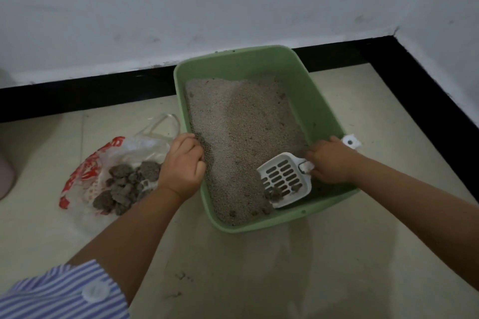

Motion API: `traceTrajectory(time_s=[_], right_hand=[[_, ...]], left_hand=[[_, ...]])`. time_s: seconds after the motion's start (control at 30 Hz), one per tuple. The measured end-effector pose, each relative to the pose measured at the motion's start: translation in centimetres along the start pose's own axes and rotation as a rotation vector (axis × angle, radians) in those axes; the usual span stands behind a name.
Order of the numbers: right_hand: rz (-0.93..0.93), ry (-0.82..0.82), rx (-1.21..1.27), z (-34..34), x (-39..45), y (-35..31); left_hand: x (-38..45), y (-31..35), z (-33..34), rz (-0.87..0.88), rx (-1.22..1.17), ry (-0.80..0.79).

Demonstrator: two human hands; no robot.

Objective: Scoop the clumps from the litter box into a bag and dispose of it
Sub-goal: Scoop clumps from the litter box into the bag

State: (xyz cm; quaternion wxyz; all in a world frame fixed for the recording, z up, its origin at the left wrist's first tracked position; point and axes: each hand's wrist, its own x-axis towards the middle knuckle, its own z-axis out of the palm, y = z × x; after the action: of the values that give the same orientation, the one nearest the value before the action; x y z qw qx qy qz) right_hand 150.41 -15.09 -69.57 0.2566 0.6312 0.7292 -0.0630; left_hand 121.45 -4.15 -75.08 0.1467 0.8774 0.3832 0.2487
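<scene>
A green litter box (318, 101) stands on the tiled floor, tilted with its grey litter (238, 122) heaped toward the left side. My left hand (182, 166) grips the box's left rim. My right hand (333, 160) holds the handle of a white slotted scoop (285, 179), whose blade lies low in the near right corner with small clumps (274, 193) at its front edge. To the left of the box lies an open red-and-clear plastic bag (88, 171) holding several dark grey clumps (129, 184).
A white wall with a black skirting (90, 93) runs behind the box and turns down the right side. A small white object (351, 142) lies just right of the box. Litter crumbs (181, 277) dot the floor near me. Bare tiles stretch in front.
</scene>
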Motion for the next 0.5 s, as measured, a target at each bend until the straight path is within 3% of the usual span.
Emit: traceTrajectory(time_s=[0.37, 0.5], right_hand=[[-0.201, 0.107, 0.454, 2.4, 1.3, -3.6], [-0.231, 0.072, 0.615, 2.9, 2.0, -4.9]], left_hand=[[0.5, -0.2, 0.2, 0.046, 0.006, 0.008], [0.4, -0.2, 0.1, 0.069, 0.007, 0.016]])
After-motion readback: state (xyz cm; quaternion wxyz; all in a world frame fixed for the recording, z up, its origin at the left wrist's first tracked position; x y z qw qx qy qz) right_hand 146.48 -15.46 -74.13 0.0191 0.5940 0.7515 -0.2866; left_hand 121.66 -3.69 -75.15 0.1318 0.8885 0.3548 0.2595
